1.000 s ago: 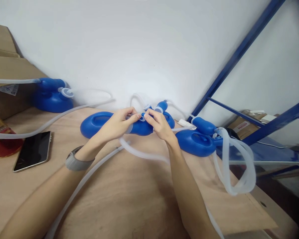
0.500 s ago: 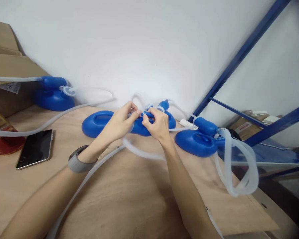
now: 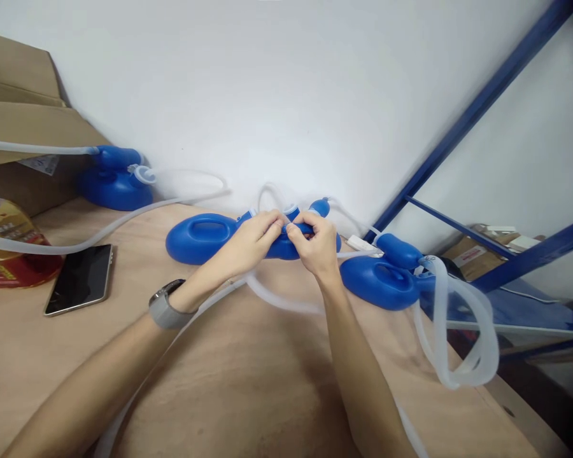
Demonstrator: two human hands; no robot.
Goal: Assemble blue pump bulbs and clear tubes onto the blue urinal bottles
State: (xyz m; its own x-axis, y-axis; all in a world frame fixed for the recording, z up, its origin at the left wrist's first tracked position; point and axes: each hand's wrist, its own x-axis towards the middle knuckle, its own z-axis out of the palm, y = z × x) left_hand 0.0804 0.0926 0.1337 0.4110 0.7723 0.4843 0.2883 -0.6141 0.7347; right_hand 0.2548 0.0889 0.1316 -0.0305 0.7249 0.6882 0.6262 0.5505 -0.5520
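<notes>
1. Both hands meet near the far edge of the table [image 3: 248, 381], right on top of the middle blue container [image 3: 200, 236].
2. The left hand [image 3: 251, 245] has its fingers curled and pressed close, and the fingertips pinch the end of a clear tube [image 3: 277, 298] at the container's neck.
3. The right hand [image 3: 318, 245] comes in from the other side, knuckles up. Its fingers are bent into a tight pinch on the same spot, and its fingertips touch those of the left hand.
4. The exact join between the fingertips is hidden by the fingers themselves.
5. The middle blue container lies flat close to the white wall, its handle hole toward the left.
6. From under the hands the clear tube sags toward the near edge and passes beneath the right forearm.
7. A grey watch [image 3: 165, 305] sits on the left wrist.
8. Just right of the right hand lies a second blue container [image 3: 379, 283], near the right edge, with a loop of tubing [image 3: 463, 337] hanging off that edge.
9. A third blue container [image 3: 112, 184] rests at the far left corner, beside a cardboard box [image 3: 23, 127].
10. A phone [image 3: 80, 280] lies dark screen up toward the left edge, with a red-and-yellow packet [image 3: 9, 248] just beside it.
11. A blue rack [image 3: 477, 108] stands past the right edge.
</notes>
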